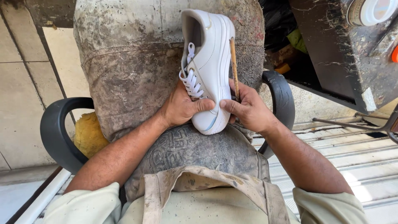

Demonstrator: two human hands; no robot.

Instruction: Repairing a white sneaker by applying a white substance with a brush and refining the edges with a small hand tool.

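Observation:
A white lace-up sneaker (209, 62) lies on its side on my lap, toe toward me, resting on a stained grey apron (132, 74). My left hand (180, 107) grips the shoe over the laces and tongue, thumb across the toe. Against the sole near the toe sits my right hand (248, 110), which holds a thin wooden stick (234, 66) that runs along the sole edge toward the heel. Both forearms are bare, with light sleeves at the bottom of the view.
I sit in a chair with black curved armrests (58, 128) and yellow foam (89, 135) showing at the left. A dirty dark workbench (344, 62) with a tin (369, 11) stands at the upper right. Tiled floor lies to the left, ribbed metal to the right.

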